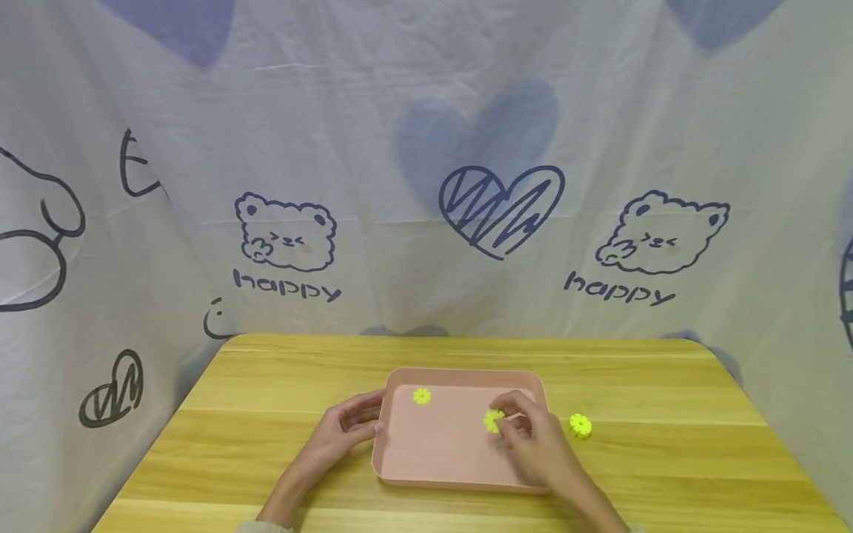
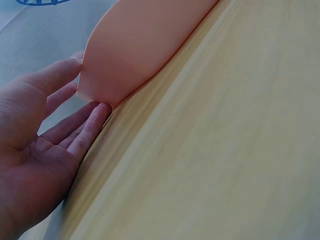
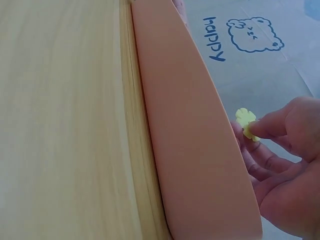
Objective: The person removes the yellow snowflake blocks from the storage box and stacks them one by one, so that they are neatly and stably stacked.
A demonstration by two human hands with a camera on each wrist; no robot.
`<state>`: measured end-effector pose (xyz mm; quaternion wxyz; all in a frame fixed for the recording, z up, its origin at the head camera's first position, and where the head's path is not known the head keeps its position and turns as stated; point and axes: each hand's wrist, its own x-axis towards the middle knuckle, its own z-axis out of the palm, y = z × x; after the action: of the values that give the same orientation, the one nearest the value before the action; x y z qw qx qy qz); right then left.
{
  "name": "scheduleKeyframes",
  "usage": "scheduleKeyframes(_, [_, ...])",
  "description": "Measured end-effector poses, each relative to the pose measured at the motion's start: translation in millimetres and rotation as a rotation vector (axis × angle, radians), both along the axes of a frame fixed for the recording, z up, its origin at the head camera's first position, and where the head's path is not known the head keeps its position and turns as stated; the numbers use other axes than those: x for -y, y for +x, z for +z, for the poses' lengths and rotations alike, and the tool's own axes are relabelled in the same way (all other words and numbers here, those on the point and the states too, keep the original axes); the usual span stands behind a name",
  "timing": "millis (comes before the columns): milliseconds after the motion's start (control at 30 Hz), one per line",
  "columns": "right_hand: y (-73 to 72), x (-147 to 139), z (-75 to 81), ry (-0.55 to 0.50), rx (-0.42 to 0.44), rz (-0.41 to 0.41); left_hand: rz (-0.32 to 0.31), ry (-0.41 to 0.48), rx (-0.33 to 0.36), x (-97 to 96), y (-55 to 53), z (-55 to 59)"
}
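A shallow pink tray lies on the wooden table. My left hand is at its left side, the thumb and fingertips touching the outer wall; the left wrist view shows the lower fingers against its bottom edge. Over the tray's right part, my right hand pinches a yellow slotted interlocking disc between thumb and fingers. The right wrist view shows this disc above the tray's rim, tilted. Another yellow disc lies flat inside, near the far left corner.
Right of the tray, a thicker yellow piece, perhaps stacked discs, sits on the table. A pale curtain printed with hearts and bears hangs behind the table and at both sides.
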<state>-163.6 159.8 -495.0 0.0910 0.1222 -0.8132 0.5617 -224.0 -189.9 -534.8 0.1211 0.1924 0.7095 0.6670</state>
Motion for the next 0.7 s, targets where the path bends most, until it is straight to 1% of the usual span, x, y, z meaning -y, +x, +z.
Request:
scheduleKeyframes(200, [3.6,-11.7,-0.7,-0.055,0.04,0.027,-0.005,0.002,-0.005,0.1,0.3,0.2])
scheduleKeyframes(267, [4.7,-15.0,-0.5,-0.065,0.041,0.032,-0.005,0.003,-0.002,0.2,0.0,0.1])
scheduleKeyframes(500, [9.5,-23.1,1.3,-0.034,0.002,0.008,-0.005,0.002,0.002,0.2,-0.8,-1.0])
scheduleKeyframes(567, [10.0,-25.3,1.4,-0.036,0.007,0.001,-0.004,0.004,0.0,0.4,-0.8,-1.1])
scheduleKeyframes(700, [9.0,-30.9,0.2,-0.018,-0.034,0.023,-0.004,0.009,-0.001,0.4,-0.9,-0.7])
